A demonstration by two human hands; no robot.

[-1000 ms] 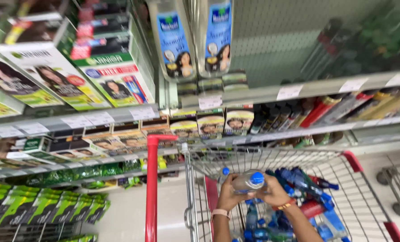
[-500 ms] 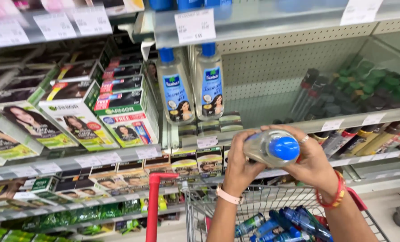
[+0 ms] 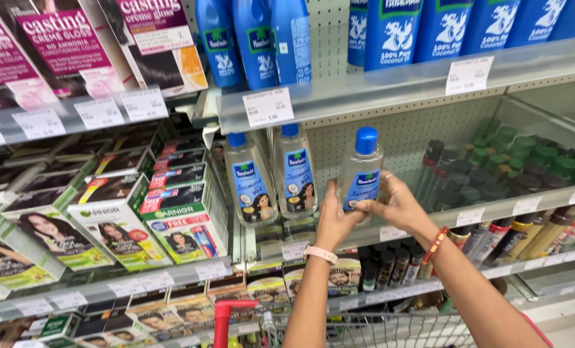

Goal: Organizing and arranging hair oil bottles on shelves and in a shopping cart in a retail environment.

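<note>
To the left of the hands, two clear bottles [image 3: 273, 177] with blue caps are seen standing upright on the shelf [image 3: 429, 222], and a third, the held bottle [image 3: 359, 173], is kept upright just above that shelf. The left hand [image 3: 336, 219] is wrapped around its lower left side and the right hand [image 3: 395, 205] is closed on its right side, fingers across the label. Both forearms are cut off below, and the dark bottles [image 3: 493, 171] to the right are blurred.
</note>
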